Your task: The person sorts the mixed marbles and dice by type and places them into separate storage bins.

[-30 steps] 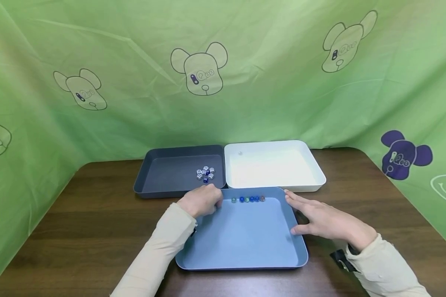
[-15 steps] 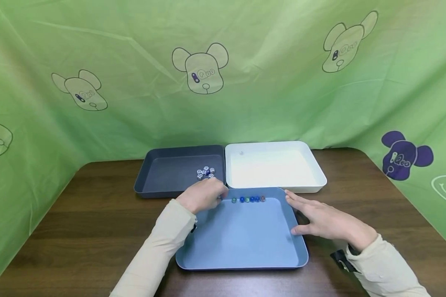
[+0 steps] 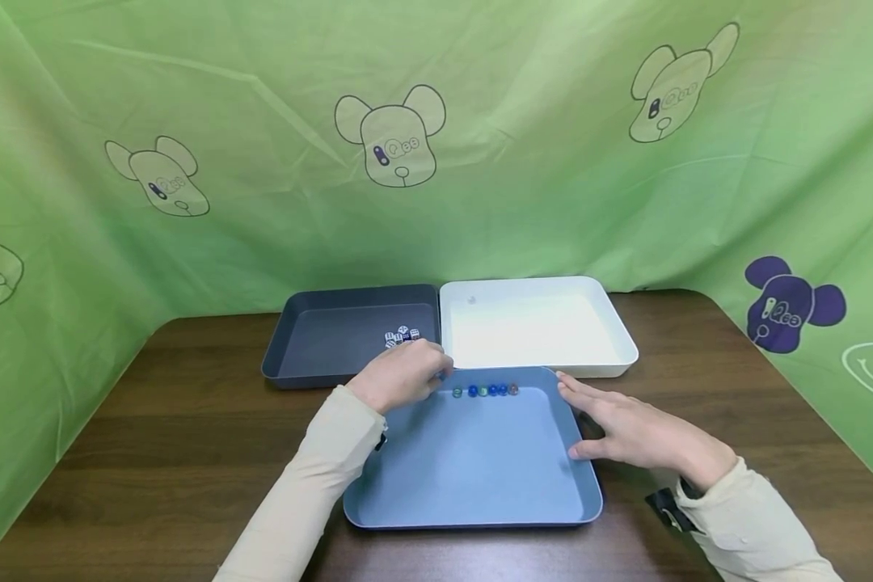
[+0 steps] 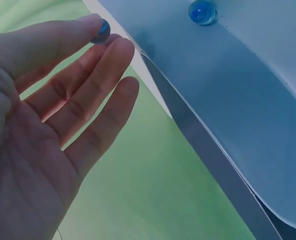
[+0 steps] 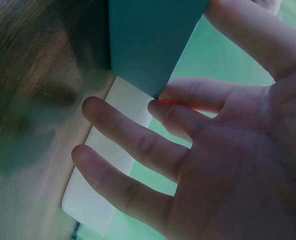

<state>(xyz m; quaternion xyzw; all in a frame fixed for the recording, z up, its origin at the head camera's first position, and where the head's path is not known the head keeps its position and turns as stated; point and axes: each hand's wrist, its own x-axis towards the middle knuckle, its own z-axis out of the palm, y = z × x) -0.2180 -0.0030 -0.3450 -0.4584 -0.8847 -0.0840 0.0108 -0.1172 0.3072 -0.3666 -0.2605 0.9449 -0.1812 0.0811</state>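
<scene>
Long cream sleeves – bare hands – dark wrist strap

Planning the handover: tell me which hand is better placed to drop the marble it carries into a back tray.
Left. The left hand already pinches a blue marble near the back trays; the right hand lies flat on the blue tray rim.

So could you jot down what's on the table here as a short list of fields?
Left hand: pinches a blue marble at the blue tray's far left corner
Right hand: fingers straight, against the blue tray right side
Marbles: a row along the blue tray's far wall
Dice: clustered in the dark tray
White tray: nearly bare
</scene>
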